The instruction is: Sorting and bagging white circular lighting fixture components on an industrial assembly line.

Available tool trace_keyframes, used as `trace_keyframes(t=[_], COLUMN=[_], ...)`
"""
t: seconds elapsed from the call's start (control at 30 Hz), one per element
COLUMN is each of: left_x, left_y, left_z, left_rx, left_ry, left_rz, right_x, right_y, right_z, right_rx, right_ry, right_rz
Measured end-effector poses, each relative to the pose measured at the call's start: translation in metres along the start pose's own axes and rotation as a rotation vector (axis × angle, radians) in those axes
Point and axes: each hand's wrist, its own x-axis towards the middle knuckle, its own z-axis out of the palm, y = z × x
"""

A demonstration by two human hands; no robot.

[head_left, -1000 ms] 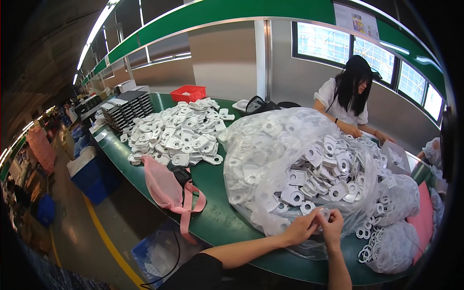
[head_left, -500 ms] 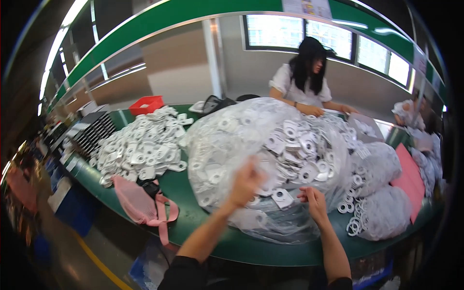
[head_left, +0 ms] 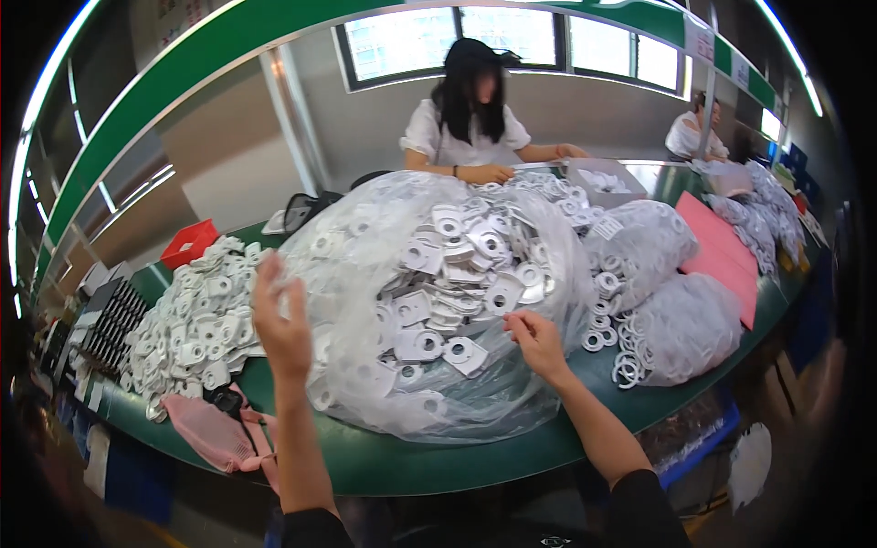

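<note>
A large clear plastic bag (head_left: 343,279) lies opened on the green table, full of white plastic parts (head_left: 457,265) with round holes. My left hand (head_left: 281,315) is raised between the bag's left side and a loose pile of similar white parts (head_left: 201,310). Its fingers are stretched and apart, a little blurred, with nothing seen in them. Over the bag's right front, my right hand (head_left: 539,345) has its fingers curled together; whether they pinch anything is hidden. One white part (head_left: 464,356) lies at the front of the heap, left of that hand.
Smaller clear bags of white rings (head_left: 699,324) and a pink sheet (head_left: 717,251) lie to the right. A pink mesh strap item (head_left: 206,429), a red bin (head_left: 189,243) and stacked dark trays (head_left: 110,320) are left. A co-worker (head_left: 470,128) sits across the green table (head_left: 411,470).
My left hand has moved left from over the bag's middle and its fingers have spread. My right hand stays curled near the bag's front. The view has turned right.
</note>
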Motion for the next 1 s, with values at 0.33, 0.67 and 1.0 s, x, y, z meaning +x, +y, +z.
trace_keyframes(t=[0.33, 0.67, 1.0], left_x=[-0.117, -0.13, -0.168], left_y=[-0.031, 0.005, 0.045], left_z=[0.084, 0.1, 0.109], left_rx=[0.657, 0.289, -1.3], left_ry=[-0.775, -0.711, -0.993], left_rz=[0.194, -0.071, -1.404], right_x=[-0.003, -0.062, -0.086], right_y=[-0.039, -0.01, -0.068], right_z=[-0.068, -0.114, -0.023], right_rx=[-0.556, -1.11, -0.668], right_ry=[0.336, 0.171, -0.006], right_rz=[-0.273, -0.178, -0.603])
